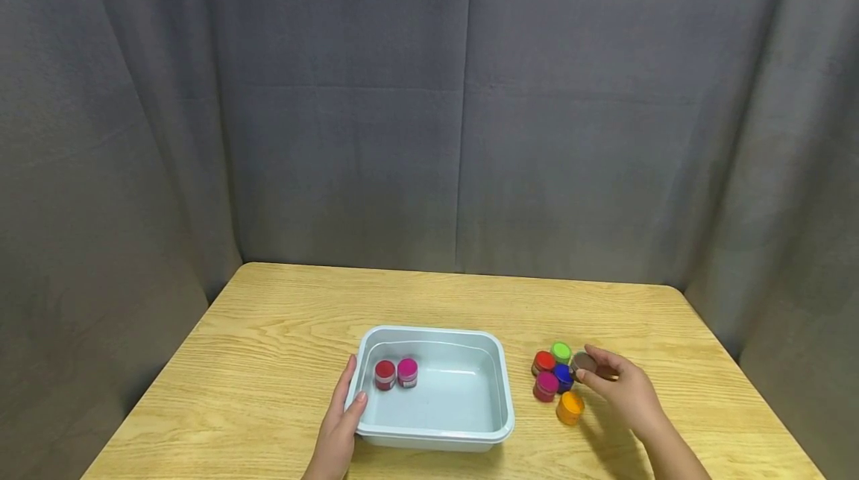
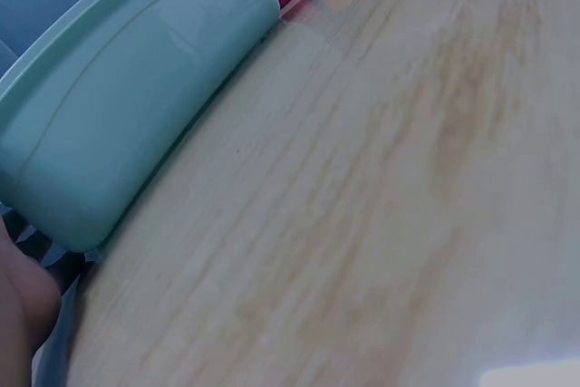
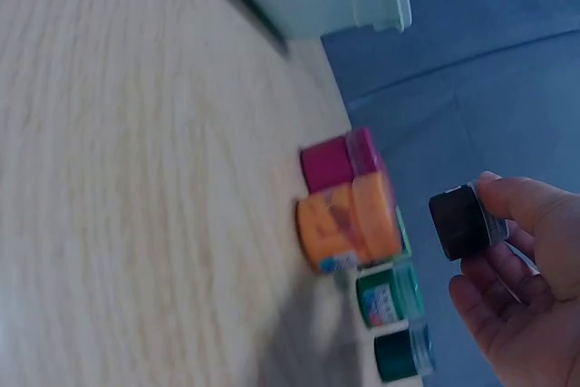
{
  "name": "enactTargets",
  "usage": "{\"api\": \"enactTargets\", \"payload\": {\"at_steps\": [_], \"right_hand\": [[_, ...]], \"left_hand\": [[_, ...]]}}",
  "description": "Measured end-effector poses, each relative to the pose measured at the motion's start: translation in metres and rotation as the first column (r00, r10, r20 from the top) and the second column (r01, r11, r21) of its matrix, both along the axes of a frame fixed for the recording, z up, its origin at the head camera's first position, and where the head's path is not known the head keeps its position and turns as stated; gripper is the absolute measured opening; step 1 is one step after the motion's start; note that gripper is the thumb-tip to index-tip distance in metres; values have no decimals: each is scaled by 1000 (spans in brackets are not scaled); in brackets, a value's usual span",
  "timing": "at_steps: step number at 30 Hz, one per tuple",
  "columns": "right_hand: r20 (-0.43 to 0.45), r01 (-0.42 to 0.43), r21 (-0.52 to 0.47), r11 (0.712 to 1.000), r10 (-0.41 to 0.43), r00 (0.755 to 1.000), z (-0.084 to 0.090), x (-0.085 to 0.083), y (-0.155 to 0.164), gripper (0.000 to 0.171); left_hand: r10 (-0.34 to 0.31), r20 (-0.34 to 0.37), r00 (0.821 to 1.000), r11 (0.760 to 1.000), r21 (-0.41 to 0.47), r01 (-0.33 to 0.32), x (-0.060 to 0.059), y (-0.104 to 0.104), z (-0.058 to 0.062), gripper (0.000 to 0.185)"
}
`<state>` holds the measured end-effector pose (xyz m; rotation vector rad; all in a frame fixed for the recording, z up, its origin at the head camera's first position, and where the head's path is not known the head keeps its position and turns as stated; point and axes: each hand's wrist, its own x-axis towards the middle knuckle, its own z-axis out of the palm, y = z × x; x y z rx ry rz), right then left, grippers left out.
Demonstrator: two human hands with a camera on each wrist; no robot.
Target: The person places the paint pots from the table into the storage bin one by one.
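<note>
My right hand (image 1: 625, 389) pinches a small paint jar (image 1: 584, 363) with a brownish-grey lid between thumb and fingers. In the right wrist view this jar (image 3: 460, 222) has dark, nearly black contents and hangs above the table. Just left of it stand paint jars with green (image 1: 561, 351), red (image 1: 544, 361), blue (image 1: 564, 377), magenta (image 1: 546, 384) and orange (image 1: 570, 407) lids. My left hand (image 1: 338, 424) grips the left side of a pale blue plastic basin (image 1: 439, 435), thumb at the rim. Inside the basin sit a dark red jar (image 1: 385, 374) and a pink jar (image 1: 407, 372).
The basin and jars stand on a wood-grain table (image 1: 282, 346). Grey curtains (image 1: 349, 130) surround its back and sides. Near my right hand, two green-looking jars (image 3: 390, 295) stand behind the orange one in the right wrist view.
</note>
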<state>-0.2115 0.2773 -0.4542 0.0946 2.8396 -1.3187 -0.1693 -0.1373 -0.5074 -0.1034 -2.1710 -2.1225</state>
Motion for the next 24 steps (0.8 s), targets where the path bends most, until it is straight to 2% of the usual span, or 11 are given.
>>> {"api": "enactTargets", "payload": {"at_steps": [7, 19, 24], "right_hand": [[-26, -34, -38, 999, 33, 999, 11, -2, -19, 64], [-50, -78, -171, 982, 70, 996, 28, -11, -59, 57], [-66, -93, -183, 979, 82, 994, 34, -15, -78, 54]], "left_hand": [[1, 10, 1000, 1000, 4, -1, 0, 1, 0, 58], [6, 1, 1000, 1000, -3, -6, -1, 0, -2, 58], [5, 7, 1000, 1000, 2, -5, -1, 0, -1, 58]]}}
